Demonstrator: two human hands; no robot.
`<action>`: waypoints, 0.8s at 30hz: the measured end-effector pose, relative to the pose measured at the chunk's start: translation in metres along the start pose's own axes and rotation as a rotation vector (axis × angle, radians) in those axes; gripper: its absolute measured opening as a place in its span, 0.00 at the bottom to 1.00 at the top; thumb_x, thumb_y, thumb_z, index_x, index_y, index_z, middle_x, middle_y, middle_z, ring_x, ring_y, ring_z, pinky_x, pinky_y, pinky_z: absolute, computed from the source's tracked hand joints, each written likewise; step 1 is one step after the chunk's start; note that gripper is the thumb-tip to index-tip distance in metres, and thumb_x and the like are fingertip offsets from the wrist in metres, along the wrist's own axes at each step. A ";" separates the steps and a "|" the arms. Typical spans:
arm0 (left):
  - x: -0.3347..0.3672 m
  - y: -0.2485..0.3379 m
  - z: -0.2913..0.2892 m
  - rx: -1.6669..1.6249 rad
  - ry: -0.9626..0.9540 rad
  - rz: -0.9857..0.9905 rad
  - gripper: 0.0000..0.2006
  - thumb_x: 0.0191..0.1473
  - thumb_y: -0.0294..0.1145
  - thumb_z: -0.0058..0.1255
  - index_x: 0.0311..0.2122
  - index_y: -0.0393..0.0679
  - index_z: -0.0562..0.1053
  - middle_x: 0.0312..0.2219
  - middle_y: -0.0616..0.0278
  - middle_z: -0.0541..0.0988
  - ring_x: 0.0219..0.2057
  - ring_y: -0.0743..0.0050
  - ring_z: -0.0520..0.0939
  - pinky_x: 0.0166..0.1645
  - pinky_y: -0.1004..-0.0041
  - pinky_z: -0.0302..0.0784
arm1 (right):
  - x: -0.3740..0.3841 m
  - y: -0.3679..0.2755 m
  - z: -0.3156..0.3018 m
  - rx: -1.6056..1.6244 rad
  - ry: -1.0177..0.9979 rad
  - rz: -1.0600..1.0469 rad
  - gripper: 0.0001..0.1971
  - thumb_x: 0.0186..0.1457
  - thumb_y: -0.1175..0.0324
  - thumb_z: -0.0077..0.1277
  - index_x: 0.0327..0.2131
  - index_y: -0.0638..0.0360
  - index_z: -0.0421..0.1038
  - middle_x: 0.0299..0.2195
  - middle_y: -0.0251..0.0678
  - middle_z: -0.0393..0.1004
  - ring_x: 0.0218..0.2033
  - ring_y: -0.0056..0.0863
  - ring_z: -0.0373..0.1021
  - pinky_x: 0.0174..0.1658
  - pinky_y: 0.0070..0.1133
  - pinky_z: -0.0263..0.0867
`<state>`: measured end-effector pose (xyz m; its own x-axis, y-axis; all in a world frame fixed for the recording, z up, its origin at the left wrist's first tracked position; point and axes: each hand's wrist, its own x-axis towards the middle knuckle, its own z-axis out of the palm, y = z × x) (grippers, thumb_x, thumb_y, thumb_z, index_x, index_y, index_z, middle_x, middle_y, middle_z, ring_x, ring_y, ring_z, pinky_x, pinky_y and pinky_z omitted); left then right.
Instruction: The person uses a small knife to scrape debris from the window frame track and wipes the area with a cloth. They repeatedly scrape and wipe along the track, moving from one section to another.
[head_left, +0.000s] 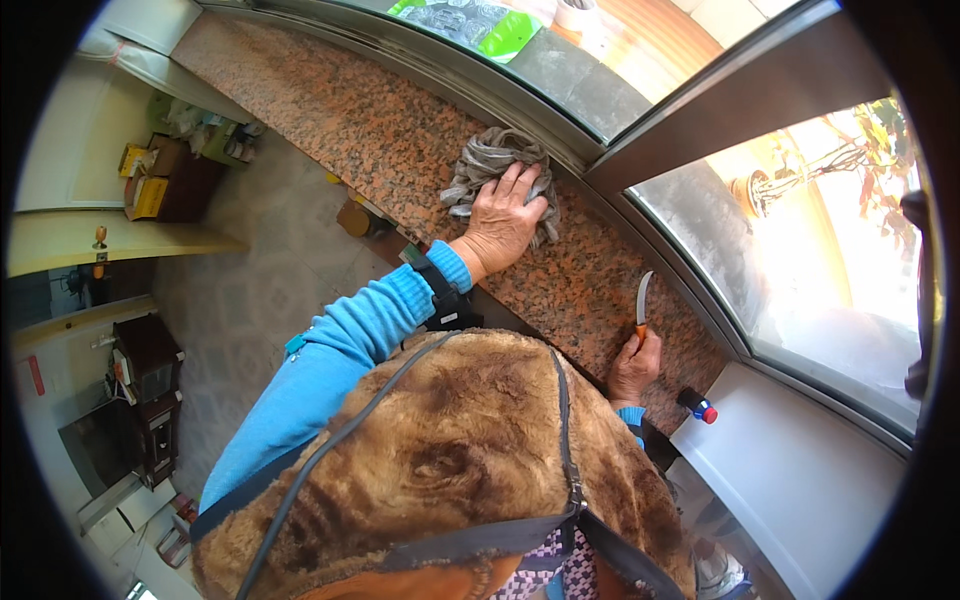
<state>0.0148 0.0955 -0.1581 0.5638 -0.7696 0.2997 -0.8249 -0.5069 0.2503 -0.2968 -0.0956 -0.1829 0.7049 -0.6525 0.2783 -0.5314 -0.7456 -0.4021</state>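
Note:
My left hand [503, 222] presses on a crumpled grey rag [490, 157] that lies on the speckled reddish granite sill [350, 105]. Its fingers are bent over the cloth, and the fingertips sink into the folds. In my right hand [636, 366] is a small knife with a curved blade [643, 296] and an orange handle. The fist is closed round that handle at the sill's near right end, with the blade pointing up and away from me. Part of the right wrist is hidden behind the brown furry garment on my front.
A metal-framed window [700, 100] runs along the sill's far side. A dark bottle with a red cap [697, 405] is close to my right hand, beside a white surface [790, 470]. Beyond the glass stands a potted plant [750, 190]. At left, tiled floor [260, 290] and a wooden cabinet [150, 360].

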 end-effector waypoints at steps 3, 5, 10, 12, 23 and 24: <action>0.003 -0.028 -0.015 -0.096 0.163 0.046 0.11 0.51 0.23 0.56 0.42 0.41 0.79 0.52 0.49 0.80 0.57 0.48 0.79 0.58 0.56 0.78 | -0.001 0.002 0.002 -0.035 0.002 -0.005 0.10 0.64 0.69 0.53 0.47 0.60 0.74 0.37 0.47 0.74 0.38 0.52 0.74 0.41 0.41 0.71; 0.002 -0.049 -0.031 -0.178 0.181 0.000 0.16 0.51 0.18 0.51 0.45 0.40 0.79 0.49 0.48 0.81 0.54 0.46 0.81 0.60 0.56 0.79 | -0.001 0.003 0.005 -0.059 0.032 -0.037 0.10 0.64 0.69 0.52 0.47 0.60 0.74 0.37 0.48 0.74 0.37 0.53 0.74 0.40 0.41 0.71; -0.005 -0.116 -0.063 -0.117 0.420 -0.048 0.18 0.48 0.18 0.55 0.47 0.43 0.77 0.50 0.53 0.81 0.52 0.47 0.80 0.56 0.56 0.79 | -0.002 0.006 0.006 -0.015 0.013 0.003 0.10 0.65 0.68 0.51 0.47 0.59 0.74 0.36 0.48 0.76 0.37 0.52 0.75 0.40 0.40 0.72; -0.009 -0.141 -0.064 -0.086 0.415 -0.090 0.19 0.49 0.17 0.55 0.48 0.45 0.77 0.53 0.53 0.80 0.57 0.45 0.78 0.62 0.55 0.75 | -0.003 0.007 0.006 -0.023 -0.001 0.045 0.10 0.66 0.68 0.51 0.47 0.59 0.75 0.37 0.48 0.78 0.37 0.51 0.77 0.41 0.39 0.73; -0.035 -0.161 -0.008 0.136 0.215 -0.165 0.19 0.54 0.30 0.59 0.52 0.52 0.78 0.62 0.55 0.72 0.65 0.44 0.69 0.66 0.48 0.69 | -0.005 0.011 0.001 0.039 -0.068 0.079 0.11 0.67 0.68 0.52 0.50 0.61 0.74 0.41 0.46 0.80 0.41 0.48 0.78 0.45 0.37 0.75; -0.034 -0.160 -0.009 0.142 0.214 -0.176 0.18 0.54 0.31 0.59 0.52 0.53 0.79 0.62 0.57 0.72 0.65 0.46 0.69 0.66 0.49 0.68 | -0.004 0.011 0.002 0.039 -0.060 0.066 0.11 0.67 0.68 0.52 0.50 0.61 0.74 0.41 0.47 0.80 0.41 0.48 0.78 0.45 0.37 0.75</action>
<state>0.1279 0.2058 -0.2000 0.6820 -0.5736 0.4538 -0.7027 -0.6859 0.1890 -0.3043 -0.1007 -0.1906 0.6964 -0.6899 0.1978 -0.5599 -0.6947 -0.4516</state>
